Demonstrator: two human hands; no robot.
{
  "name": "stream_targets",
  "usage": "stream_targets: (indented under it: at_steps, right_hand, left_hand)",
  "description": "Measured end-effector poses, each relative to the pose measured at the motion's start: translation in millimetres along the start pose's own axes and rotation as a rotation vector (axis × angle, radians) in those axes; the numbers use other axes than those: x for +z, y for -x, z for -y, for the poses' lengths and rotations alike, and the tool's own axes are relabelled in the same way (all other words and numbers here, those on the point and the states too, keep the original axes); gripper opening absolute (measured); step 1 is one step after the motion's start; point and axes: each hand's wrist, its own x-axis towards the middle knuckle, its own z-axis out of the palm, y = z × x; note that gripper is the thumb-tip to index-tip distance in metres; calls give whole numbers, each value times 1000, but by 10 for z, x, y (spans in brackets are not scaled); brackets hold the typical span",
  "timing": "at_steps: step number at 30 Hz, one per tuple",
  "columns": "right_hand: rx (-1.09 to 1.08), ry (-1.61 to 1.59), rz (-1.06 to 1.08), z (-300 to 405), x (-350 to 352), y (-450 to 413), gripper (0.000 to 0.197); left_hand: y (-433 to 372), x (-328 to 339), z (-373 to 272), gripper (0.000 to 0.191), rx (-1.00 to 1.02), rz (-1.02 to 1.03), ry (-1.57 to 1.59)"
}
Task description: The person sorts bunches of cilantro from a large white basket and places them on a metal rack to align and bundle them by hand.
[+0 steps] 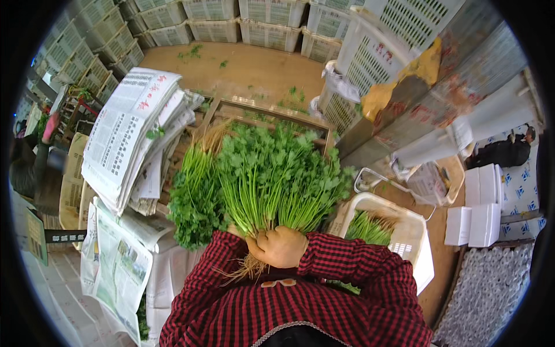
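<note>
My right hand (279,247) is closed around the stems of a large bunch of coriander (277,182), close to the root end. The leaves point away from me, and thin brown roots (249,265) hang out below the fist. Only a small part of my left hand (234,230) shows, at the left edge of the stems; its fingers are hidden by the bunch. To the left of this bunch lies another coriander bunch (195,204), turned the other way, with its roots at the far end. Both sleeves are red and black check.
Stacked newspapers (125,134) stand at left, above a newspaper-covered bundle (169,256). A white plastic crate (368,201) at right holds more stemmed greens (368,227). Metal posts (416,104) rise beyond it. Stacked crates (273,24) line the back; another person (30,169) is at far left.
</note>
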Motion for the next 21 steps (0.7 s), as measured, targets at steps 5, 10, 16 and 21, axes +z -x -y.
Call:
stream_targets:
  at_steps: [5,10,16,21]
  right_hand:
    - [-10,-22,-93,-10,-28,-56,37]
    - [43,-57,-150,15,-12,-65,37]
    - [0,-40,-129,-60,-74,-88,40]
    - [-34,-44,-92,-261,-212,-149,38]
  left_hand:
    - [-43,-424,-381,33,0,-34,-140]
    - [-96,-508,-465,31,-3,-23,-159]
    - [-94,-532,-577,28,2,-31,-179]
    - [-14,-536,-646,25,8,-50,-178]
